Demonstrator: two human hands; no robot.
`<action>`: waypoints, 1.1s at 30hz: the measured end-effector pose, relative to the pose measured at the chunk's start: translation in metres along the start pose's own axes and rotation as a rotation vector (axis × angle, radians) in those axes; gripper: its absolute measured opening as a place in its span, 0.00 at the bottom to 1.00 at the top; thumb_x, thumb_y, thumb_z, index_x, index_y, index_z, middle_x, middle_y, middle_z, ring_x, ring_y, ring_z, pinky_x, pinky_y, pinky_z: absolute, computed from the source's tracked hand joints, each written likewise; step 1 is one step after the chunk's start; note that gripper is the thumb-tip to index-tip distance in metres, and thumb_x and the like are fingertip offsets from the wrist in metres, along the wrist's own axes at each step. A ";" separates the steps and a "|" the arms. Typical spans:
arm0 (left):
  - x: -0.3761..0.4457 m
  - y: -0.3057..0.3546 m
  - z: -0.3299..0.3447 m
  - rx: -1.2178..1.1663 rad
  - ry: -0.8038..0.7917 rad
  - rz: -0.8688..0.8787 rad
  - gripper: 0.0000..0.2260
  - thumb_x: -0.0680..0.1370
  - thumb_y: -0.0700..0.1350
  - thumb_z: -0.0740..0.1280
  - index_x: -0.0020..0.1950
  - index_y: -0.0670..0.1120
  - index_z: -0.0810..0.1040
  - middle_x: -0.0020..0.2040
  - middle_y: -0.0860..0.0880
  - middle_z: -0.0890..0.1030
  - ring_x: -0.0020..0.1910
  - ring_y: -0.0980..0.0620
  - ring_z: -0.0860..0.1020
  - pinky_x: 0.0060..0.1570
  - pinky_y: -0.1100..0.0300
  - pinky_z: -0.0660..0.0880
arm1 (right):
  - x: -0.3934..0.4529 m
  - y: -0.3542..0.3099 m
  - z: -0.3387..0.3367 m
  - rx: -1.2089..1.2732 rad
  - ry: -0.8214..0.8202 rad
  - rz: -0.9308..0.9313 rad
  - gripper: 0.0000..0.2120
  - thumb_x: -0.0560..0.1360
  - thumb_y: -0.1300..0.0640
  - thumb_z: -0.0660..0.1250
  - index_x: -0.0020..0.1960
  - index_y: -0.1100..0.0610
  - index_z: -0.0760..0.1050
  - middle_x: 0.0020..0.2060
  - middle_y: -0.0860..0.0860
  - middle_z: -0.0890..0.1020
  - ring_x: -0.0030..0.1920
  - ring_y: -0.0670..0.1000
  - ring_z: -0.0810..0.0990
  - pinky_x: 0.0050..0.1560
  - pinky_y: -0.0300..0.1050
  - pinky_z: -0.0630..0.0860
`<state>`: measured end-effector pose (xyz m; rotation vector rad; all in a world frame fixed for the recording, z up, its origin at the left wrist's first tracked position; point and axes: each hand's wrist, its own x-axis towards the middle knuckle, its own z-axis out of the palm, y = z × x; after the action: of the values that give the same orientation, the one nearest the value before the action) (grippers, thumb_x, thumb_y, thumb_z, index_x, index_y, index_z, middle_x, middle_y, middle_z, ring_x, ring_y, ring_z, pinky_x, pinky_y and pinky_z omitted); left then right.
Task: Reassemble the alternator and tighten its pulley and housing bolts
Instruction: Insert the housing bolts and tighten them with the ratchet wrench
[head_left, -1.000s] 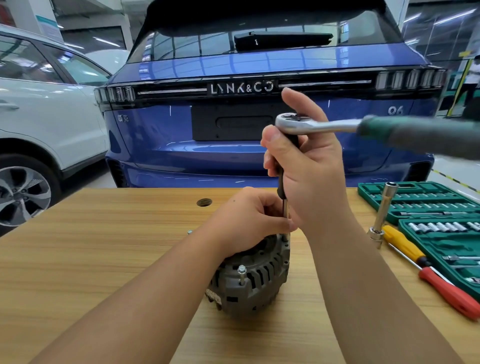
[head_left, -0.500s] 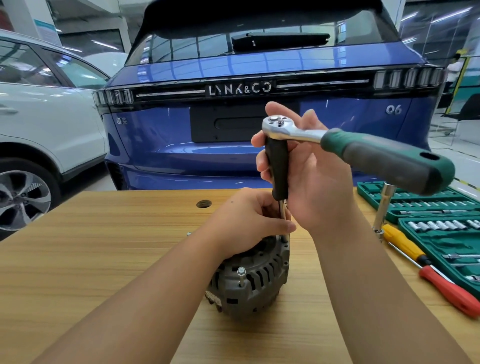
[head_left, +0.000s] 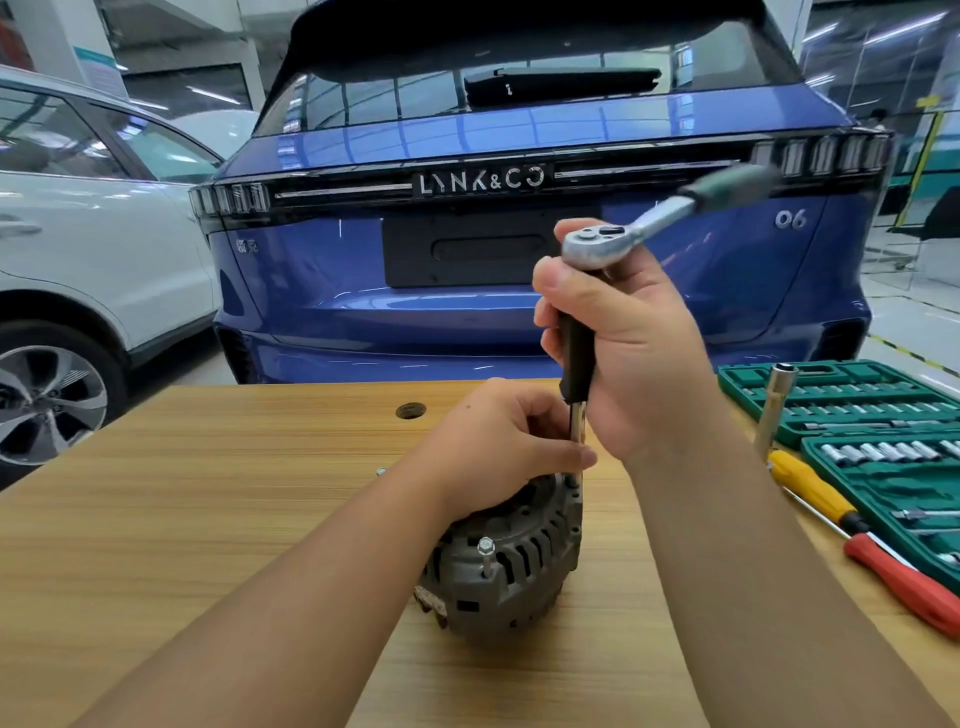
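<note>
The right hand (head_left: 631, 353) is clenched round the black extension bar (head_left: 576, 364) under the ratchet (head_left: 597, 247); its green handle has swung from the right to point away, a stroke that likely tightens one housing bolt. The left hand (head_left: 498, 441) grasps the alternator (head_left: 509, 566) on the surface (head_left: 208, 519); the near bolt (head_left: 485, 553) stands proud.

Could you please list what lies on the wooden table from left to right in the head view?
Round hole in the tabletop → grey ribbed alternator steadied by the left hand → upright chrome socket tube → yellow-handled screwdriver → red-handled screwdriver → green socket-set case.
</note>
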<state>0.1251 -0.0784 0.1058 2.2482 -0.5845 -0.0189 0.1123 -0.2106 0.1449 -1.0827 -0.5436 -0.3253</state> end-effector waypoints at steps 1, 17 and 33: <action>0.000 0.000 0.000 -0.010 0.001 0.005 0.04 0.75 0.52 0.77 0.42 0.57 0.83 0.38 0.59 0.83 0.36 0.63 0.80 0.40 0.62 0.71 | 0.000 0.002 0.002 -0.048 0.014 -0.086 0.12 0.74 0.61 0.72 0.54 0.49 0.78 0.38 0.48 0.79 0.35 0.47 0.78 0.37 0.40 0.75; 0.000 -0.001 0.001 -0.022 0.026 -0.027 0.05 0.74 0.52 0.78 0.44 0.55 0.83 0.40 0.55 0.85 0.39 0.58 0.82 0.40 0.59 0.75 | 0.003 -0.010 0.001 0.130 -0.162 0.092 0.20 0.77 0.46 0.62 0.66 0.51 0.72 0.39 0.53 0.79 0.35 0.52 0.72 0.40 0.45 0.69; -0.001 -0.002 0.000 -0.008 -0.007 0.005 0.04 0.75 0.53 0.76 0.44 0.55 0.85 0.41 0.56 0.85 0.41 0.58 0.82 0.44 0.59 0.76 | 0.002 0.007 0.002 -0.149 -0.074 -0.265 0.18 0.77 0.60 0.71 0.59 0.39 0.79 0.37 0.46 0.78 0.33 0.47 0.75 0.36 0.40 0.75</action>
<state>0.1250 -0.0770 0.1048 2.2402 -0.5927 -0.0269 0.1163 -0.2056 0.1417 -1.1713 -0.7404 -0.5657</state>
